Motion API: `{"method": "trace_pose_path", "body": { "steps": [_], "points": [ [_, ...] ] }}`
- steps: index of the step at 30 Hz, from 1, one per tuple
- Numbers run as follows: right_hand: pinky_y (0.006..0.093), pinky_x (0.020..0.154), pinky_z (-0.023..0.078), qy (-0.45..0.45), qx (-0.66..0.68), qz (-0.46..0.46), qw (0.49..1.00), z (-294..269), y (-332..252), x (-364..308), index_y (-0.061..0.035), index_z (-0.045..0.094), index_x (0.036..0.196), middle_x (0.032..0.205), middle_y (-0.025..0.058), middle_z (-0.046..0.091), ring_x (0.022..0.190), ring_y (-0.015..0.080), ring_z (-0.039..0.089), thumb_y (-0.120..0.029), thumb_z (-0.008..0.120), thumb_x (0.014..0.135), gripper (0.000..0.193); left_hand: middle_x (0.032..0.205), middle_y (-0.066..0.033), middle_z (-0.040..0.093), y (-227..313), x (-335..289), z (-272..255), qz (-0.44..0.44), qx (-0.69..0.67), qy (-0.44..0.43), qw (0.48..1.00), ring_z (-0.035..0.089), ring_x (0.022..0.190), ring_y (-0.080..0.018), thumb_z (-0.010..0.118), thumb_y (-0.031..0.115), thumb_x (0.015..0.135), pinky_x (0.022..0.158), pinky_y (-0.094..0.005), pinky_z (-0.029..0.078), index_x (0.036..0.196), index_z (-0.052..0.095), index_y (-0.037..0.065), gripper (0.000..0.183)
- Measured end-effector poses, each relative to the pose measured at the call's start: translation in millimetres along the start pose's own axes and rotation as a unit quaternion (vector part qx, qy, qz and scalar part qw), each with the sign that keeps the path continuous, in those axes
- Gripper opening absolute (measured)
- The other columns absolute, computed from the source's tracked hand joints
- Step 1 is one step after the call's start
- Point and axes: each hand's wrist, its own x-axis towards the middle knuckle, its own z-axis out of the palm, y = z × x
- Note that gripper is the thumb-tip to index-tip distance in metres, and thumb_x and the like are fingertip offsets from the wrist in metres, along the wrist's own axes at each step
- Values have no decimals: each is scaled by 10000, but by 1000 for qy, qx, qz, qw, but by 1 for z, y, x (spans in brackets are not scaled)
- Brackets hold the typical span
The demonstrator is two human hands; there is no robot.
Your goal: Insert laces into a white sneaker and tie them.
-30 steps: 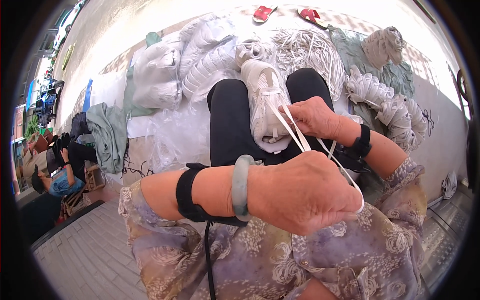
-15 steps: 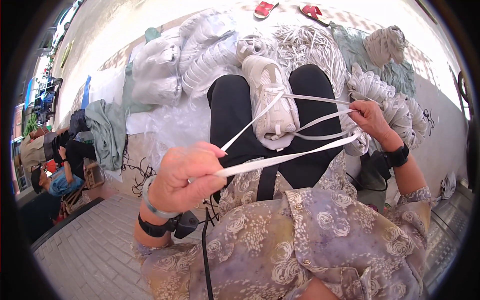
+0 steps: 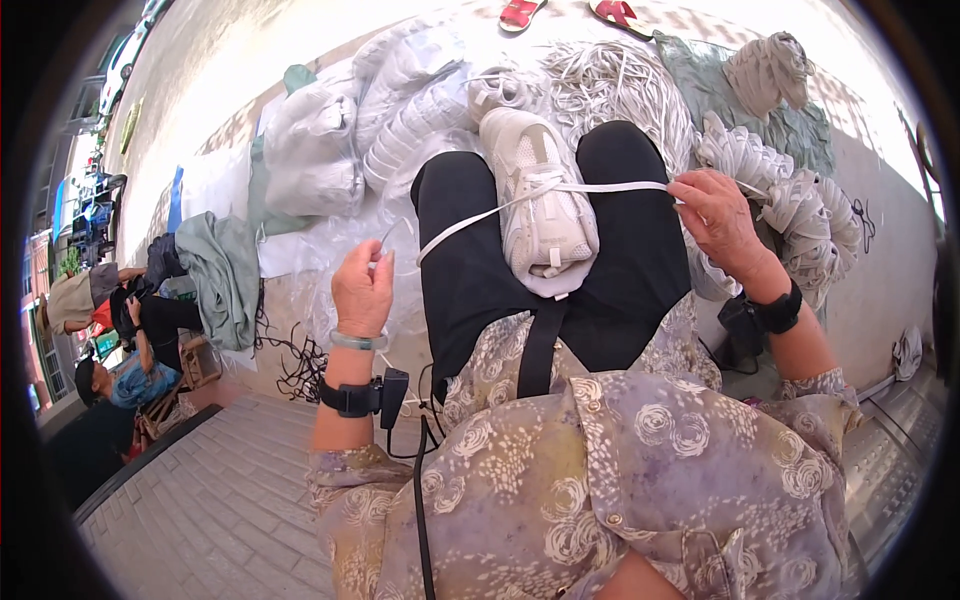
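A white and beige sneaker [image 3: 548,215] rests between my black-trousered thighs, its heel toward me. A flat white shoelace [image 3: 620,187] crosses over its throat and runs out to both sides. On the right, my right hand [image 3: 718,220] is closed, pinching the lace between thumb and fingers and holding that side nearly straight. My left hand [image 3: 362,290] is raised beyond my left thigh, thumb and forefinger pinched on a thin stretch of lace. Between that hand and the shoe, the lace hangs in a loose curve over the thigh.
Plastic-wrapped white shoes [image 3: 405,120] lie beyond my left knee. A heap of loose laces [image 3: 625,90] spreads beyond my right knee, with bundled shoes [image 3: 810,215] to the right. Red slippers [image 3: 522,14] stand at the far edge. Other people [image 3: 135,375] sit at the far left.
My left hand has moved left and away from me, and my right hand slightly left. The several strands pulled toward me are gone; one lace now lies across the shoe.
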Motion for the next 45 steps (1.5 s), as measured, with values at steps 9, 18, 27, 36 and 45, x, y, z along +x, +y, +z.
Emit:
{"method": "trace_pose_path", "body": {
  "steps": [9, 18, 27, 36, 45],
  "points": [
    [389, 695, 406, -34, -35, -35, 998, 64, -58, 48, -84, 552, 891, 757, 48, 570, 757, 222, 565, -68, 523, 732, 163, 777, -108, 578, 108, 33, 98, 282, 220, -110, 928, 597, 591, -303, 516, 55, 744, 507, -371, 491, 1068, 492, 59, 325],
    [406, 605, 408, -59, -1, 62, 996, 5, -15, -6, -81, 541, 806, 679, 115, 568, 691, 316, 559, -169, 506, 839, 100, 661, -143, 573, 75, 31, 45, 223, 181, -130, 949, 578, 606, -348, 484, 57, 744, 537, -423, 464, 809, 536, 70, 84],
    [412, 633, 418, -6, -81, 157, 984, -55, 82, -99, -23, 551, 836, 767, 167, 574, 727, 372, 540, -119, 511, 837, 103, 672, -150, 587, -41, -18, -43, 132, 258, -118, 950, 593, 666, -344, 460, 63, 743, 573, -448, 460, 757, 523, 64, 64],
    [338, 826, 434, -35, -135, 146, 979, -66, 254, -111, 35, 549, 1076, 1063, 164, 571, 995, 266, 536, -136, 461, 910, 254, 763, -164, 591, -130, -35, -124, -46, 328, -41, 943, 576, 757, -367, 464, 104, 728, 640, -463, 432, 799, 525, 92, 94],
    [308, 738, 436, -56, 58, 205, 975, -60, 265, -55, 1, 555, 1005, 945, 121, 556, 875, 220, 530, -159, 477, 903, 205, 846, -164, 612, -138, -26, -269, -197, 423, 40, 884, 586, 854, -362, 475, 162, 759, 721, -453, 455, 821, 587, 108, 139]
  ]
}}
